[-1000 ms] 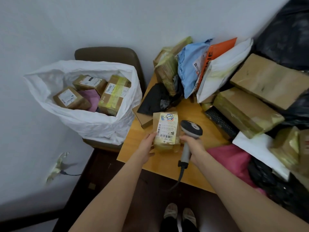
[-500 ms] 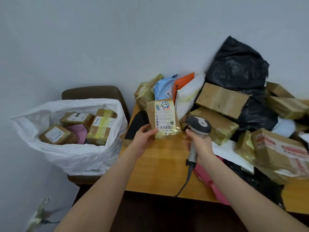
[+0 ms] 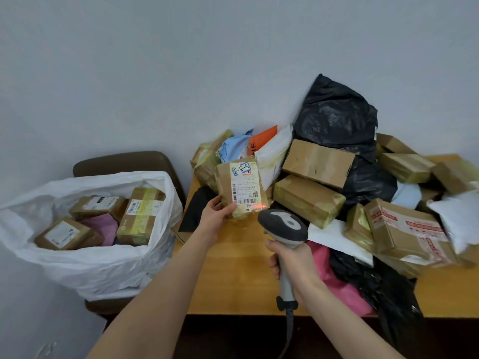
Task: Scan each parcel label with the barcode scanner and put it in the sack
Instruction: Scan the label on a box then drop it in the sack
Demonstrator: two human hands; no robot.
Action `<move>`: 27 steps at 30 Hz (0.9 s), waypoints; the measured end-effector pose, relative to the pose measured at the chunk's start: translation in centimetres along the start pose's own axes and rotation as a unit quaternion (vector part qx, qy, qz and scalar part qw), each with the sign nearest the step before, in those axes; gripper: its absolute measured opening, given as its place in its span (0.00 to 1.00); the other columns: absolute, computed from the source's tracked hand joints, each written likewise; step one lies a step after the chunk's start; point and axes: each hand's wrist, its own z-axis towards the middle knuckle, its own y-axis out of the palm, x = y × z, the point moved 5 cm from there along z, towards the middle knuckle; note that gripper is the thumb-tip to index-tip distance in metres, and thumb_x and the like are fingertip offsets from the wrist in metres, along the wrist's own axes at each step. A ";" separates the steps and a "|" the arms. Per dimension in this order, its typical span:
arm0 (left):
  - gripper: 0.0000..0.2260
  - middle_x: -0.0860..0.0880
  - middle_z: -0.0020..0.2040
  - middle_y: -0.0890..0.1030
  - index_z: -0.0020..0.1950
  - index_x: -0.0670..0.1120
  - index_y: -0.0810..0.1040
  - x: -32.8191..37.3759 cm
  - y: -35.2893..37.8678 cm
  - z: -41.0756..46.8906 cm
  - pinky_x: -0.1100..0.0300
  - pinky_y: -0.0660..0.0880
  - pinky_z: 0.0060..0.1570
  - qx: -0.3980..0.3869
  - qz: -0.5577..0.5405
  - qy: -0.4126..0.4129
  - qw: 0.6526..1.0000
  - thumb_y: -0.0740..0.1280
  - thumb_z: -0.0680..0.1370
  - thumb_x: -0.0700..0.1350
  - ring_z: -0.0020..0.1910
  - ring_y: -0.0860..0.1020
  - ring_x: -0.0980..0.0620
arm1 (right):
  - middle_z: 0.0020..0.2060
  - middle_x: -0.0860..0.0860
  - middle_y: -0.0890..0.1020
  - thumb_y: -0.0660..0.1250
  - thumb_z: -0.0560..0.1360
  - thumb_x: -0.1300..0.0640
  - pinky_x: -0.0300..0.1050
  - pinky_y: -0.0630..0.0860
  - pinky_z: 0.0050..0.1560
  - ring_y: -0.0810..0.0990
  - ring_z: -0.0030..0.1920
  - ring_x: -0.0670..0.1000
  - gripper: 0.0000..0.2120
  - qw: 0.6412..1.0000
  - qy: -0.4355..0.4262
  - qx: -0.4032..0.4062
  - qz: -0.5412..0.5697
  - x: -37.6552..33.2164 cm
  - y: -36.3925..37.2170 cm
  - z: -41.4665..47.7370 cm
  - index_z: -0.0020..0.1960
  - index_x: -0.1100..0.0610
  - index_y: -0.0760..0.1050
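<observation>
Brown-taped parcel is held upright over the far left of the wooden table, the left hand gripping its lower left edge. The right hand, over the table's middle, wraps around the barcode scanner, whose red line falls on the bottom edge of the label. The white sack, holding boxes, sits on a chair left of the table.

On my feed the body shows as two arms only. The left hand and right hand are bare. The left forearm and right forearm are slim and uncovered down to the lower edge.
</observation>
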 end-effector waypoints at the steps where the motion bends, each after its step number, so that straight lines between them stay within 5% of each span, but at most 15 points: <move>1: 0.33 0.44 0.65 0.74 0.73 0.44 0.65 -0.1 0.0 0.1 0.43 0.73 0.63 -0.001 0.004 -0.001 1.000 0.75 0.71 0.38 0.62 0.76 0.44 | 0.24 0.55 0.76 0.71 0.74 0.62 0.42 0.68 0.26 0.70 0.22 0.50 0.07 1.000 -0.001 0.000 -0.001 0.0 -0.1 0.0 0.48 0.66 0.79; 22: 0.32 0.44 0.64 0.74 0.74 0.43 0.63 -0.3 -0.1 0.3 0.45 0.74 0.62 0.010 0.021 0.003 1.000 0.73 0.72 0.36 0.57 0.77 0.46 | 0.24 0.55 0.74 0.71 0.73 0.63 0.43 0.67 0.27 0.69 0.22 0.50 0.08 1.000 -0.004 -0.014 0.000 -0.3 -0.2 -0.1 0.50 0.65 0.80; 27: 0.31 0.45 0.62 0.76 0.73 0.43 0.64 0.0 -0.3 -0.5 0.52 0.78 0.54 0.015 0.023 0.003 1.000 0.73 0.73 0.38 0.54 0.78 0.49 | 0.25 0.55 0.75 0.71 0.73 0.61 0.42 0.68 0.26 0.70 0.22 0.50 0.05 1.000 -0.017 -0.025 0.007 -0.9 0.1 0.4 0.47 0.63 0.79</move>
